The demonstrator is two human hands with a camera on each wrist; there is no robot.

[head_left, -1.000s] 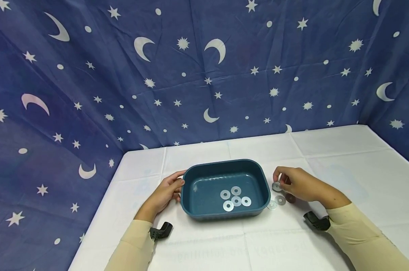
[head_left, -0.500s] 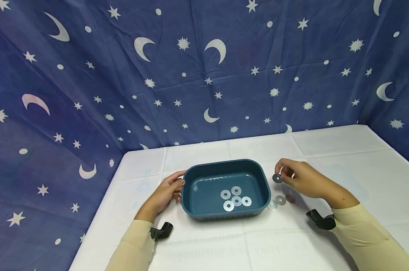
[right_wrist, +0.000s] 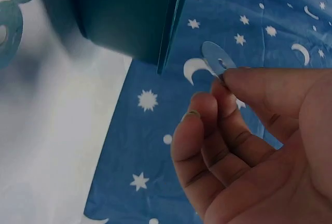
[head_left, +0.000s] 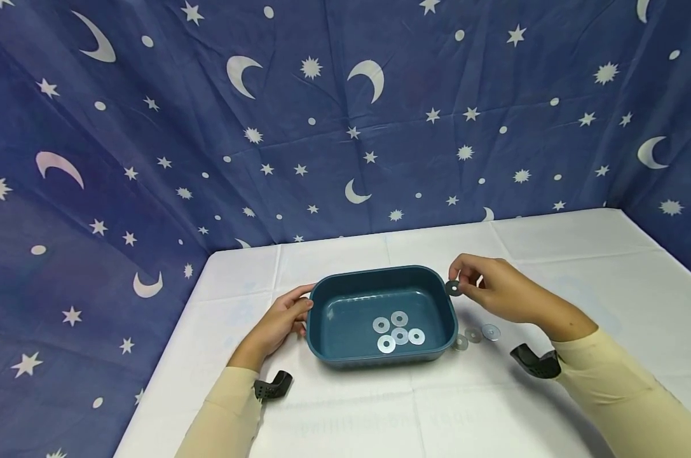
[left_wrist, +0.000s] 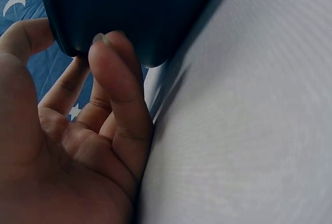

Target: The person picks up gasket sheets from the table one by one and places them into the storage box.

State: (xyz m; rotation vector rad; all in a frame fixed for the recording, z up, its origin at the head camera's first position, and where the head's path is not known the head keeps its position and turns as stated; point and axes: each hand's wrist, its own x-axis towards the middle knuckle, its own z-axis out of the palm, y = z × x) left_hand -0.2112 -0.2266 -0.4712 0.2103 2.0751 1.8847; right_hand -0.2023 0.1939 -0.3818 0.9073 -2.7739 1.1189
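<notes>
My right hand (head_left: 505, 289) pinches a flat metal washer (head_left: 453, 288) between thumb and fingertips, just off the right rim of the dark teal bin (head_left: 328, 359). The right wrist view shows this washer (right_wrist: 217, 57) tilted, clear of the bin wall. My left hand (head_left: 276, 323) rests on the bin's left end, thumb and fingertips touching its outside; in the left wrist view some fingers (left_wrist: 122, 79) are loosely bent beside the wall. Inside the bin, several silver washers (head_left: 386, 344) lie flat near the front right.
Several more washers (head_left: 491, 332) lie in a short row on the white tablecloth (head_left: 345, 420), just right of the bin's front corner. A blue curtain (head_left: 322, 159) with moons and stars stands behind and to the left. Each wrist wears a black device (head_left: 273, 385).
My right hand has lifted the washer off the table and moved it up and left to the bin's right rim. My left hand and the bin stay in place.
</notes>
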